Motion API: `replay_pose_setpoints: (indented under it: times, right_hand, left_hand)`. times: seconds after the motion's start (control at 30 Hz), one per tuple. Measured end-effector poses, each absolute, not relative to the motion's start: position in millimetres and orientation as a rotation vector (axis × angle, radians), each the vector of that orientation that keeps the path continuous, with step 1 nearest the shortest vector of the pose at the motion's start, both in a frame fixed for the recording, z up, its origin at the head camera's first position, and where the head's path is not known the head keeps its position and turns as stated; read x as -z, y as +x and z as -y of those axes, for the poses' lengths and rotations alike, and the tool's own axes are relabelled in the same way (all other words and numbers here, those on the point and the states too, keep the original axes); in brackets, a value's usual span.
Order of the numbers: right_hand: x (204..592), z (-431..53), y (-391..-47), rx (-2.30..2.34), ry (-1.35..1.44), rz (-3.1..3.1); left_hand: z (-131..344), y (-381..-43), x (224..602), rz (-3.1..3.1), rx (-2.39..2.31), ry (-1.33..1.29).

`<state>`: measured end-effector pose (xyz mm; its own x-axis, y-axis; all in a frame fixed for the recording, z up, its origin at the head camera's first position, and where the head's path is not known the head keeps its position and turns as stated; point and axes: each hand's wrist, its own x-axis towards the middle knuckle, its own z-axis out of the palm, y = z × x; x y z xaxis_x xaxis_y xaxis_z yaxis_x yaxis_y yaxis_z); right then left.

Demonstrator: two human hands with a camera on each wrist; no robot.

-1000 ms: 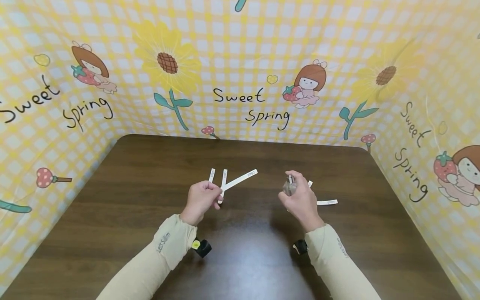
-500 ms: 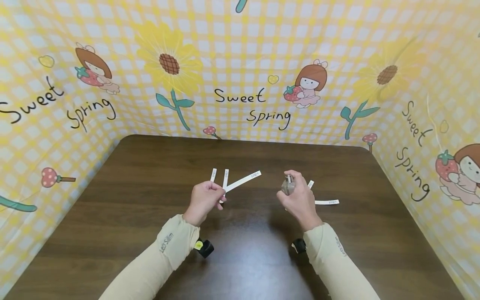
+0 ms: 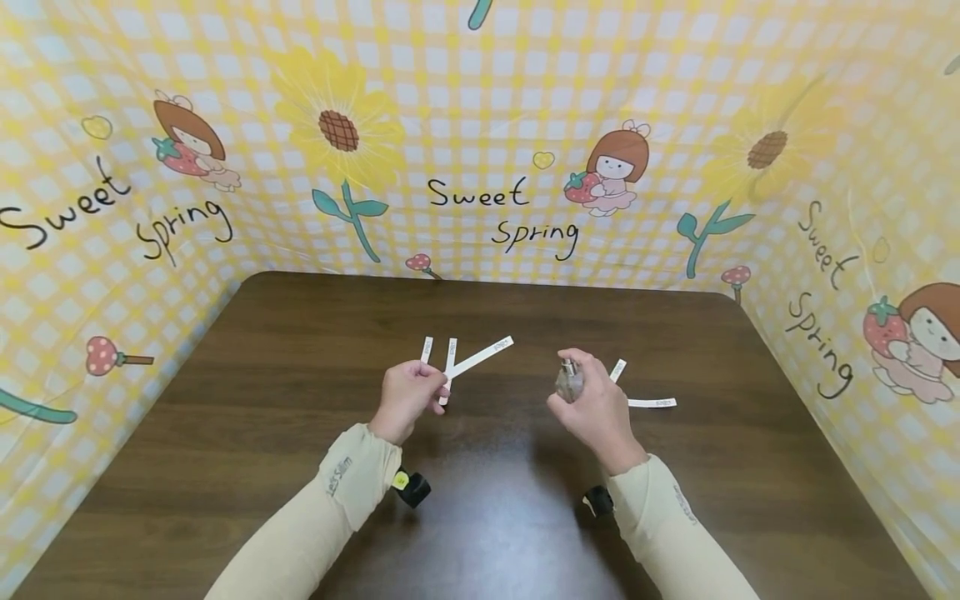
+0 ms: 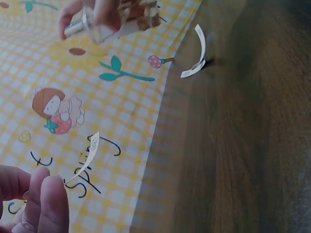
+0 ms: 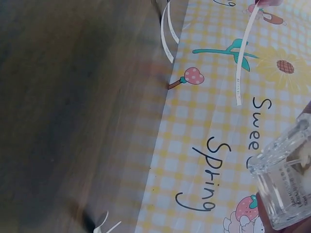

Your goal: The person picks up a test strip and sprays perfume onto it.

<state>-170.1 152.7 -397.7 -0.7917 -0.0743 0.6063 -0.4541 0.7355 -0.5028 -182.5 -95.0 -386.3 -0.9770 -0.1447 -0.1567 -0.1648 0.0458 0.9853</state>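
In the head view my left hand (image 3: 408, 398) pinches one end of a white paper scent strip (image 3: 483, 356) between thumb and fingers. The strip slants up and to the right, with small print at its free tip. My right hand (image 3: 602, 415) holds a clear glass perfume bottle (image 3: 569, 385) upright, the index finger at its silver spray top. The two hands are apart, and the bottle is to the right of the strip's tip. In the right wrist view the glass bottle (image 5: 284, 187) fills the right edge, with the pinched strip (image 5: 243, 63) hanging above it.
Two more strips, one left (image 3: 427, 350) and one right (image 3: 452, 357), are behind my left hand on the brown table (image 3: 300, 333). Another pair, a slanted strip (image 3: 618, 370) and a flat-looking strip (image 3: 652, 403), is beside my right hand. A yellow checked cloth (image 3: 465, 108) walls the table.
My right hand and the perfume bottle have shifted slightly left and down, uncovering more of the strips beside it. My left hand keeps its pinch; the strip's tip shifts only slightly.
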Motion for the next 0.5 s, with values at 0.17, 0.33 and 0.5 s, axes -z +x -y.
replay_pose_setpoints:
  times: [0.17, 0.33, 0.5]
  right_hand:
    - [405, -154, -168, -0.851, 0.437, 2.258]
    - [411, -154, -166, -0.841, 0.461, 2.2]
    - [412, -153, -165, -0.83, 0.493, 2.184]
  left_hand:
    - [99, -186, 388, -2.213, -2.174, -0.384]
    - [101, -187, 388, -2.203, -2.156, -0.401]
    - [101, -187, 386, -2.218, -2.128, -0.402]
